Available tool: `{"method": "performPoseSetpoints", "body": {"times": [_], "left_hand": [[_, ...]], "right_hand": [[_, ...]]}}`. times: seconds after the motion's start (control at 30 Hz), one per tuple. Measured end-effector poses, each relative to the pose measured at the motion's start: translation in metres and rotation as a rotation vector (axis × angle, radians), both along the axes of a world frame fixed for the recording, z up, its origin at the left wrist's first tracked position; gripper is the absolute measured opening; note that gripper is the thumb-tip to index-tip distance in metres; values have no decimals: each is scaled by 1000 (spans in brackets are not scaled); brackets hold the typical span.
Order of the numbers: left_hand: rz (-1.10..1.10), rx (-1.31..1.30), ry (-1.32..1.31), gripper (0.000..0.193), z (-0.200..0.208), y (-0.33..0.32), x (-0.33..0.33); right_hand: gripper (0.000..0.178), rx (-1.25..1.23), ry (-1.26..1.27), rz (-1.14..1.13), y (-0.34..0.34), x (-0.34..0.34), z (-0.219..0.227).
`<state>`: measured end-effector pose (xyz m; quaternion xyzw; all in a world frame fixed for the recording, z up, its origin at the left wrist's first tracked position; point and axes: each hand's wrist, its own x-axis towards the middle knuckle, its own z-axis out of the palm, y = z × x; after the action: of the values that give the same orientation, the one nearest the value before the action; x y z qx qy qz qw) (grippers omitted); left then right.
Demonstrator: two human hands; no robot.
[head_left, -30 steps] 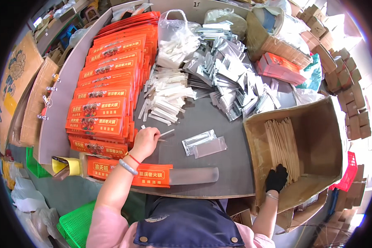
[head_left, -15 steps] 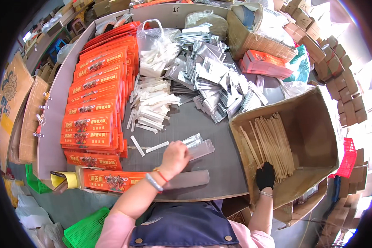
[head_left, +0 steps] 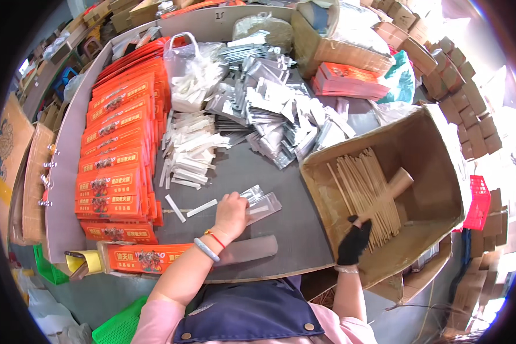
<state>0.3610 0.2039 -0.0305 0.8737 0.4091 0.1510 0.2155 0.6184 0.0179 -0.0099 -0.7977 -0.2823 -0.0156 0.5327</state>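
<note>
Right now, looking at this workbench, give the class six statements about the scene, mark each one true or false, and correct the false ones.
1. The right hand wears a black glove. True.
2. The left hand wears one too. False: it is bare.
3. Wooden sticks lie in the cardboard box. True.
4. The pile of white strips lies left of the silver packets. True.
5. The cardboard box stands to the left of that pile. False: it stands to the right.
6. The left hand is at the wooden sticks. False: it is at the clear packets.
</note>
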Motion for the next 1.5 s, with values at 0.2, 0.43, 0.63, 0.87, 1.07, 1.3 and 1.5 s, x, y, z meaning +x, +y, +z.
{"method": "performPoseSetpoints", "body": {"times": [0.2,0.43,0.63,0.87,1.07,1.3,1.5], "left_hand": [[-2,38,88,17,9,-6,-5],[-238,-310,166,22,59,-41,-84],[-30,-38,75,62,71,-66,-141],[-53,-10,86,71,59,-72,-116],[-80,-9,63,69,43,-69,-99],[-322,59,255,27,66,-50,-102],[-28,487,277,23,105,43,-169]], "right_hand": [[15,-51,57,314,9,-17,12],[26,-514,-20,944,13,-40,42],[30,-690,-146,1135,13,-49,21],[25,-355,-290,1187,55,-98,-21],[38,-313,315,1110,53,-161,-25],[70,-493,-572,1133,66,-142,13],[62,-509,-437,898,55,-105,43]]}}
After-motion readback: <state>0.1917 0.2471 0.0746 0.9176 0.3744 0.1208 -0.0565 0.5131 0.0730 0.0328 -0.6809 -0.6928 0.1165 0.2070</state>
